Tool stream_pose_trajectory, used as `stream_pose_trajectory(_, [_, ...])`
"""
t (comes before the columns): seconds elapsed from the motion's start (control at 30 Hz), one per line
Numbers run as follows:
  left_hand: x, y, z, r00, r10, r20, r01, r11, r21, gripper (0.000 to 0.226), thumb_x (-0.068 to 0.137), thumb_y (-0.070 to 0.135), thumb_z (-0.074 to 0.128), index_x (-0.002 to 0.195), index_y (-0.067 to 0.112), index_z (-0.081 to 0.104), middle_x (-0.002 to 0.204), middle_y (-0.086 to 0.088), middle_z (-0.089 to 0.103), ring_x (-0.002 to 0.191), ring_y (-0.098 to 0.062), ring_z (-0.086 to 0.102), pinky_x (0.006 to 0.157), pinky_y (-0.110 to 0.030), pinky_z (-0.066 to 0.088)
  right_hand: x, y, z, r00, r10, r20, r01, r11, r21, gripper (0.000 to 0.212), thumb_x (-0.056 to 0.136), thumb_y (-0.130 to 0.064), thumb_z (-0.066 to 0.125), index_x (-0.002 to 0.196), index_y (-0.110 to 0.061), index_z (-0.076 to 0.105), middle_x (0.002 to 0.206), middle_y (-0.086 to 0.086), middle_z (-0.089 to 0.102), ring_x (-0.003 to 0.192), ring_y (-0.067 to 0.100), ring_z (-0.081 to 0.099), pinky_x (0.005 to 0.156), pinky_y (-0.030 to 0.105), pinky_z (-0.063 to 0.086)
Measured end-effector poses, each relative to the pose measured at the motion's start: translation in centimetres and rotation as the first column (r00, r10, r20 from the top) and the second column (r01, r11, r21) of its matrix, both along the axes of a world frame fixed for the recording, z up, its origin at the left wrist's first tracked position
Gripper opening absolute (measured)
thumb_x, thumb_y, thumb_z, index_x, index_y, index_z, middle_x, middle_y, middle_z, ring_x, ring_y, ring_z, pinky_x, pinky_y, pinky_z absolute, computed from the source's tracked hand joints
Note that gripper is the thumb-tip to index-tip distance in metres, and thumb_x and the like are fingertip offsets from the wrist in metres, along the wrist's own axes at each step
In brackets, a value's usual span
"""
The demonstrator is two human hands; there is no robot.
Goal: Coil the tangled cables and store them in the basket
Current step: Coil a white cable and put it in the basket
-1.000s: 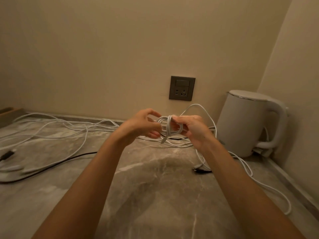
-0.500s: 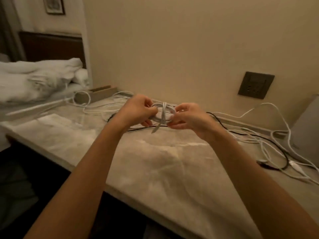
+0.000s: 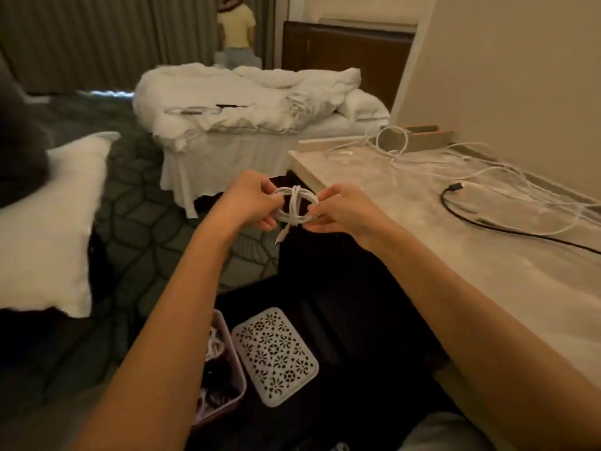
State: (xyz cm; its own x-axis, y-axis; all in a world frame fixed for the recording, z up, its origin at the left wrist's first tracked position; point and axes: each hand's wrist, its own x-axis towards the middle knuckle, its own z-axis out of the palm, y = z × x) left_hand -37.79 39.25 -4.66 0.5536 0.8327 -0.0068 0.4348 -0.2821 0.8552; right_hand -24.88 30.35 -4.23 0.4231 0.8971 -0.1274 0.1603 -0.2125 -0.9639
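From the head camera I see my left hand [image 3: 250, 203] with its fingers curled round one side of a small white cable coil [image 3: 294, 208], and my right hand [image 3: 338, 209] pinching the opposite side, so the loops cannot spring apart. The coil hangs in the air just off the corner of the counter [image 3: 455, 255], above the floor. A few turns cross its middle like a belt, which I judge is there to hold the ring in shape, and the plug end [image 3: 282, 234] dangles below. The cord looks smooth, rubbery and springy. Low down, partly hidden by my left forearm, the pinkish basket [image 3: 240, 372] holds pale and dark coils, and its white lid [image 3: 274, 354], pierced with a flower pattern, lies just beside it. On the marbled stone counter, loose white cables [image 3: 487, 170] and a black cable [image 3: 461, 213] lie uncoiled.
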Motion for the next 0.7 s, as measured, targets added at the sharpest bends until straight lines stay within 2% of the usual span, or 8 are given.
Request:
stream_pose_trajectory(0.13, [-5.1,3.2,-4.5,0.985,0.102,-0.136,-0.11,0.993,-0.052,0.02,0.092,0.015,0.054,0.072,0.015,0.053,0.067,-0.009,0.061,0.046,-0.01,0.06,0.042,-0.018,0.051,-4.4,5.1,-4.9,0.995,0.094,-0.046,-0.097,0.992,-0.085,0.021,0.085,0.011,0.055,0.084,-0.008,0.046,0.092,0.019,0.058,0.071,0.021,0.063,0.056,0.024,0.058])
stream_pose_trajectory(0.3, [-9.0,6.0,-11.3,0.943,0.181,-0.279,-0.231,0.96,-0.159,0.019,0.09,0.013,0.054,0.071,0.013,0.054,0.077,-0.012,0.063,0.065,-0.021,0.065,0.057,-0.027,0.054,-8.6,9.4,-12.1,0.99,0.113,-0.084,-0.129,0.966,-0.222,0.024,0.084,0.012,0.056,0.078,-0.01,0.049,0.09,0.015,0.058,0.08,0.023,0.063,0.06,0.027,0.057])
stream_pose_trajectory(0.4, [-10.1,7.0,-14.9,0.908,0.169,-0.384,-0.242,0.959,-0.151,0.023,0.087,0.012,0.054,0.063,0.011,0.052,0.081,-0.017,0.061,0.075,-0.027,0.061,0.066,-0.03,0.05,-9.8,10.6,-15.5,0.989,0.107,-0.105,-0.132,0.952,-0.275,0.024,0.082,0.013,0.057,0.076,-0.009,0.05,0.088,0.015,0.058,0.079,0.024,0.062,0.061,0.027,0.057])
stream_pose_trajectory(0.5, [-11.2,7.9,-18.8,0.875,0.132,-0.466,-0.252,0.946,-0.205,0.016,0.086,0.012,0.056,0.07,0.007,0.056,0.09,-0.023,0.063,0.084,-0.031,0.062,0.076,-0.035,0.052,-11.0,12.0,-19.6,0.99,0.079,-0.115,-0.115,0.93,-0.35,0.027,0.081,0.014,0.058,0.075,-0.01,0.048,0.096,0.021,0.059,0.081,0.028,0.063,0.063,0.031,0.056])
stream_pose_trajectory(0.57, [-11.6,8.3,-21.1,0.855,0.102,-0.508,-0.245,0.943,-0.223,0.013,0.084,0.012,0.059,0.081,0.0,0.062,0.09,-0.024,0.062,0.082,-0.031,0.06,0.072,-0.035,0.048,-11.4,12.6,-22.5,0.993,0.062,-0.104,-0.099,0.913,-0.395,0.031,0.081,0.015,0.057,0.076,-0.013,0.044,0.1,0.022,0.058,0.081,0.03,0.062,0.06,0.033,0.056])
stream_pose_trajectory(0.63, [-11.9,8.6,-23.3,0.818,0.011,-0.575,-0.202,0.942,-0.268,0.019,0.084,0.016,0.06,0.077,-0.002,0.061,0.094,-0.024,0.063,0.08,-0.03,0.058,0.067,-0.034,0.043,-11.9,12.9,-25.3,0.995,0.077,-0.066,-0.098,0.889,-0.447,0.034,0.081,0.014,0.057,0.076,-0.015,0.041,0.102,0.021,0.058,0.079,0.031,0.062,0.06,0.035,0.056])
stream_pose_trajectory(0.7, [-12.4,8.7,-25.5,0.782,-0.042,-0.622,-0.192,0.933,-0.305,0.015,0.085,0.016,0.059,0.077,0.003,0.06,0.099,-0.02,0.063,0.083,-0.029,0.057,0.068,-0.031,0.043,-12.3,12.8,-27.6,0.99,0.133,-0.048,-0.139,0.853,-0.503,0.032,0.082,0.012,0.057,0.075,-0.015,0.043,0.094,0.018,0.058,0.08,0.031,0.063,0.068,0.042,0.058])
